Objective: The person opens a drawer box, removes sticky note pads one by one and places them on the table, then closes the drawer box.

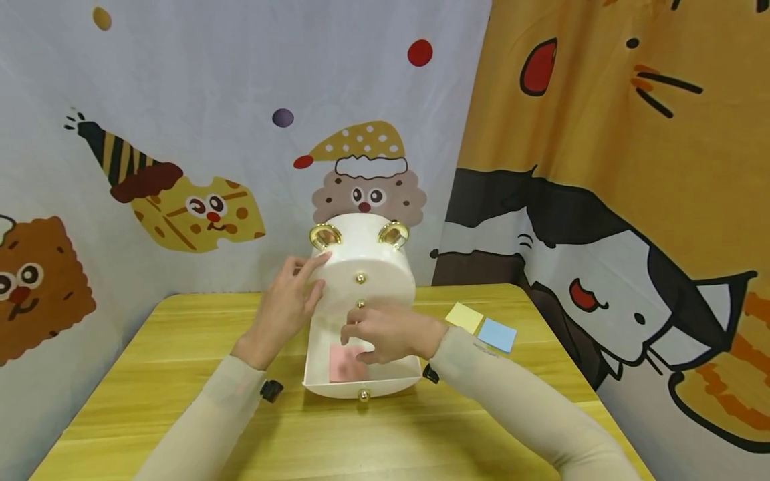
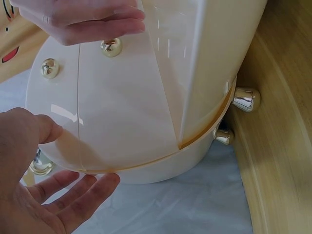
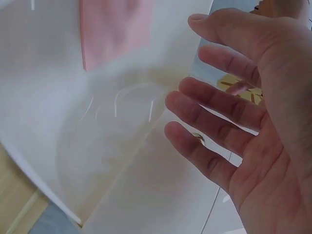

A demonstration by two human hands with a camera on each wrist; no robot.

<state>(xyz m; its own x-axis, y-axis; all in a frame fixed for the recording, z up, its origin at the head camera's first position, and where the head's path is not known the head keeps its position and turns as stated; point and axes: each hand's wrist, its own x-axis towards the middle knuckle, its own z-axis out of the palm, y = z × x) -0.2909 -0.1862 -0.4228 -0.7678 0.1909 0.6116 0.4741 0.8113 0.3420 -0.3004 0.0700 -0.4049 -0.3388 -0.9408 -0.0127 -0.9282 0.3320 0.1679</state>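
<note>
A white rounded drawer box (image 1: 363, 248) with gold ear-like loops and gold knobs stands on the table, its bottom drawer (image 1: 318, 354) pulled out. Inside that drawer lies a pink sticky note pad (image 1: 341, 367). Against the left side of the box, my left hand (image 1: 283, 307) rests with thumb at the front and fingers along the side, loosely bent. Over the drawer hovers my right hand (image 1: 391, 332), apart from the pink pad (image 3: 117, 31). Its fingers (image 3: 214, 114) are spread and hold nothing in the right wrist view.
A yellow sticky note pad (image 1: 464, 317) and a blue sticky note pad (image 1: 497, 335) lie on the wooden table (image 1: 198, 334) to the right of the box. Behind the table hangs a cartoon-printed curtain (image 1: 228, 87).
</note>
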